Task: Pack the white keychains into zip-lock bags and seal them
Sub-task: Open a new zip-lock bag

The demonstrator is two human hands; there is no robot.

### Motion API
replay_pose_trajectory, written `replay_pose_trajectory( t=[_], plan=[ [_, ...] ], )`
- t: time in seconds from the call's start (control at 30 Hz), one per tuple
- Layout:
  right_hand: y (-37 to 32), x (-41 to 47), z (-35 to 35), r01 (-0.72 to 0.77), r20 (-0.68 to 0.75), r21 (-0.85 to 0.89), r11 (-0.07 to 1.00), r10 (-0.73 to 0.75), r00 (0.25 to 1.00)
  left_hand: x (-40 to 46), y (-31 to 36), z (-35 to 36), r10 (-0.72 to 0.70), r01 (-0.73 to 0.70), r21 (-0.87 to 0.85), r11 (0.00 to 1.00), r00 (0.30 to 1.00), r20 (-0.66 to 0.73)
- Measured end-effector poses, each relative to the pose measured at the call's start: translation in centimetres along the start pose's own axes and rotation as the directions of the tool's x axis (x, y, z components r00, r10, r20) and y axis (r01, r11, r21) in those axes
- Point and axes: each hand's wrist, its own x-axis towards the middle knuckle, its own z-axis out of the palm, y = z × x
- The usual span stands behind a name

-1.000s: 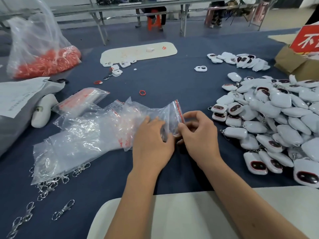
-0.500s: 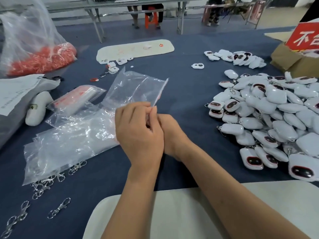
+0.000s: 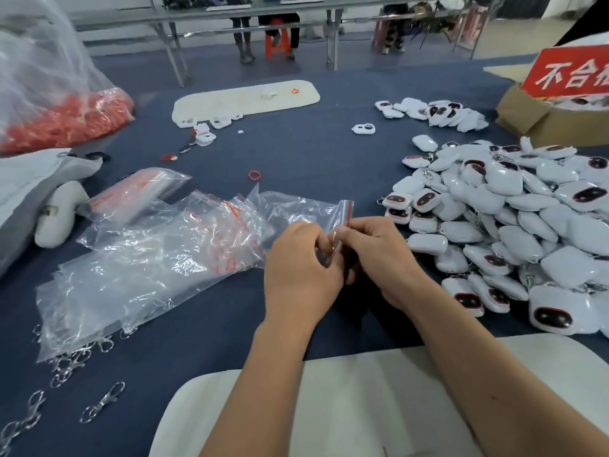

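- Both hands pinch one bag (image 3: 296, 209) at its red zip edge: left hand (image 3: 301, 272) and right hand (image 3: 379, 258), grips touching.
- The bag looks empty; I'd say they're prising the mouth open.
- Spare bags (image 3: 148, 258) lie left on the tabletop (image 3: 313, 159).
- Keychains (image 3: 510, 225) are heaped right; next, one hand must free itself to fetch one.

On the table (image 3: 313, 153), the zip-lock bags (image 3: 158, 258) lie at nine o'clock of the hands, the keychains (image 3: 514, 225) at three o'clock, the metal clasps (image 3: 66, 364) at seven o'clock.
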Motion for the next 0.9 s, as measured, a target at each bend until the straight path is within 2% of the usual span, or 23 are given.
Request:
replay_pose_trajectory(
  t=[0.27,0.53,0.7,0.9],
  plan=[
    [0.8,0.0,0.2,0.095,-0.107,-0.029,0.995,-0.098,0.989,0.2,-0.1,-0.3,0.016,-0.012,-0.061,0.998,0.997,0.071],
    [0.5,-0.1,0.8,0.101,-0.197,-0.083,0.991,-0.116,0.974,0.8,-0.9,-1.0,-0.072,0.098,-0.160,0.982,0.984,0.165],
    [0.3,-0.3,0.4,0.126,-0.098,-0.015,0.992,-0.127,0.987,0.9,-0.8,-0.9,-0.064,0.087,-0.191,0.978,0.990,0.124],
    [0.3,-0.2,-0.2,0.080,-0.014,0.029,0.996,-0.080,0.997,1.1,-1.3,-0.8,-0.081,0.097,-0.223,0.970,0.994,0.079]
  ],
)
